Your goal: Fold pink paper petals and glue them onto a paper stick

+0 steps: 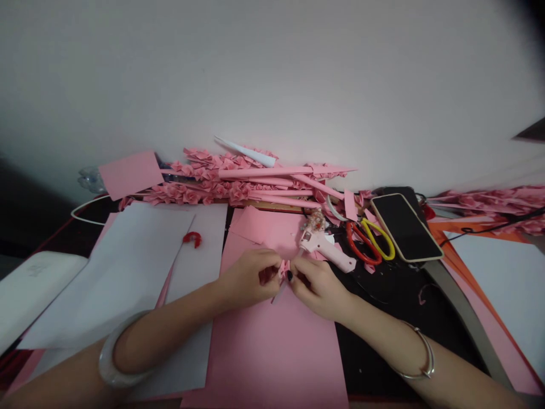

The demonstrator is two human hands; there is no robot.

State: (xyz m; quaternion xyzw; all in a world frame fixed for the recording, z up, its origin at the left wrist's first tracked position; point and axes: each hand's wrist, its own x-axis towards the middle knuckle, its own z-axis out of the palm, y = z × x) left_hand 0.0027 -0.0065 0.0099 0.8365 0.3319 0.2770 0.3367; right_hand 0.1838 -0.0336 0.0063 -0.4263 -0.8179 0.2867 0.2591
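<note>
Both hands meet over a pink paper sheet (276, 352) at the middle of the table. My left hand (251, 276) pinches the left side of a small folded pink paper piece (284, 268). On its right side, my right hand (319, 284) is closed on the same piece, thumb and finger together. A thin pale stick (279, 294) slants below the piece; whether a hand touches it is unclear. Just behind my right hand lies a pink glue gun (327, 248), its nozzle end covered with crusted bits.
Red-handled (361, 244) and yellow-handled scissors (381, 238) lie beside a phone (406, 227) at right. Pink paper flower stems (264, 184) line the wall. White sheets (123, 272) and a white box (42, 289) are at left, orange sheets (472, 272) far right.
</note>
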